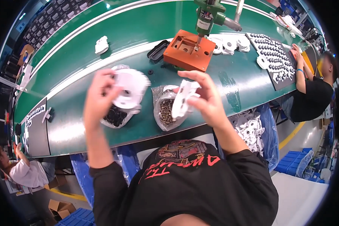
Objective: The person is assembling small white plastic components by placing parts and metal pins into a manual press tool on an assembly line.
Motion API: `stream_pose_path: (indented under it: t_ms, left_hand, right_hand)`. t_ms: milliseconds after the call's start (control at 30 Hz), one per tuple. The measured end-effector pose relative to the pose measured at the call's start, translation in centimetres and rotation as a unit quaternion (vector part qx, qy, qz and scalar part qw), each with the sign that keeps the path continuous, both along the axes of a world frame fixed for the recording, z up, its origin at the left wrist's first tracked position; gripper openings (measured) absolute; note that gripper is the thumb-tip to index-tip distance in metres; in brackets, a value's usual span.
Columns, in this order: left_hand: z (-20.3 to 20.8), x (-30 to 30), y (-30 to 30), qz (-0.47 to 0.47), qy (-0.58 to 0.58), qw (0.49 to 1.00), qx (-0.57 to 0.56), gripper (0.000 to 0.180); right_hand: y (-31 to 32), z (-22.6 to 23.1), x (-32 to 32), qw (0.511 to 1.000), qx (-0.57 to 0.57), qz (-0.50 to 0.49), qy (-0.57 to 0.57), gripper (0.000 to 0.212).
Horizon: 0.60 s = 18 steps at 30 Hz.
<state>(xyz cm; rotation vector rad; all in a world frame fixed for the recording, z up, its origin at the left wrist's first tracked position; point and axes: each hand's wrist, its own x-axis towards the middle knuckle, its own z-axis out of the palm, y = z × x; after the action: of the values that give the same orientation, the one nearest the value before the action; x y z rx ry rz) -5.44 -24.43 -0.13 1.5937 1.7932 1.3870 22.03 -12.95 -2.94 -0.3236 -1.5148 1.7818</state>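
My left hand (pixel 98 98) grips a round white plastic part (pixel 130 88), held above a clear bag of small black pieces (pixel 115 116). My right hand (pixel 205 98) holds a second white plastic part (pixel 184 98), turned on edge, just over an open bag of dark screws (pixel 165 112). Both hands are raised a little above the green work table (pixel 83 124). Beyond them sits an orange jig block (pixel 186 51) with a green powered screwdriver (pixel 207 17) hanging down onto it.
A black tray (pixel 158 51) lies left of the jig. White parts (pixel 229 43) and a dark tray of small parts (pixel 273 58) lie at the right, where another person (pixel 309 90) works. A blue-lined bin of white parts (pixel 252 130) stands at my right. A further person (pixel 22 171) sits lower left.
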Motion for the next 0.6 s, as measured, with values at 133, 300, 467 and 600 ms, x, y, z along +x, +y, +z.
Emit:
stream_pose_path:
  t_ms: [133,300,467,600]
  left_hand:
    - [-1.7,8.1,3.1,-0.054,-0.047,0.986,0.152,0.026]
    - [-4.1,11.7,3.2,-0.165,-0.217,0.955,0.119,0.045]
    - [-4.2,12.0,2.1,-0.123,-0.206,0.962,0.131,0.021]
    - [-4.1,11.9,1.5,-0.069,-0.163,0.976,0.126,0.009]
  right_hand:
    - [-2.8,1.9,-1.2,0.997,0.001,-0.014,-0.072,0.057]
    - [-2.8,0.8,-1.6,0.995,-0.014,-0.088,-0.047,0.049]
    - [-2.0,0.6,-1.4,0.996,-0.041,-0.040,-0.070,0.046]
    - [-2.0,1.2,-1.7,0.990,-0.115,0.016,-0.083,0.043]
